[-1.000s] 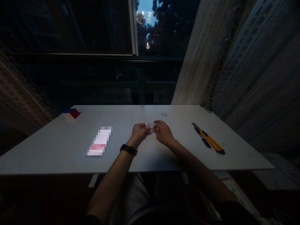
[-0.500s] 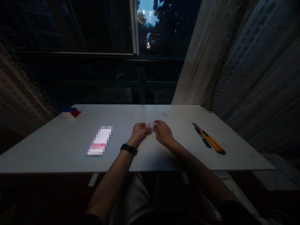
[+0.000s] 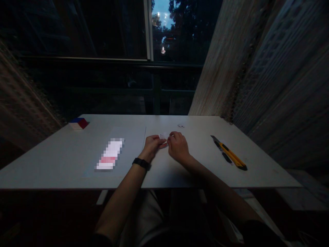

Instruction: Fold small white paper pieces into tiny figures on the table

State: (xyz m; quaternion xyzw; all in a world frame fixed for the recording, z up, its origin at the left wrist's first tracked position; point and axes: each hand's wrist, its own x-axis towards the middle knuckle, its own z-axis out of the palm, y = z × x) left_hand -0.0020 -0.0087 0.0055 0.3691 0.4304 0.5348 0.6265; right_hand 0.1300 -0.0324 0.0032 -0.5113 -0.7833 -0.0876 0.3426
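Observation:
A small piece of folded white paper (image 3: 162, 137) is held just above the middle of the white table (image 3: 164, 175). My left hand (image 3: 153, 145) pinches it from the left, thumb and fingers closed on it; a black band circles that wrist. Against the paper's right edge, my right hand (image 3: 178, 145) has its fingers bent and drawn together. My fingers cover much of the paper, so its full shape is hidden.
A lit phone-like screen (image 3: 110, 154), blurred out, lies on a pale sheet (image 3: 133, 137) at left. A red, white and blue cube (image 3: 78, 124) sits far left. To the right lie a yellow box cutter (image 3: 232, 156) and a black pen-like tool (image 3: 223, 151). Small scraps (image 3: 181, 126) lie behind my hands.
The fan-like spread of the folded paper now shows less between my fingers. My right hand has shifted slightly, its fingers curling more. The other objects stay put.

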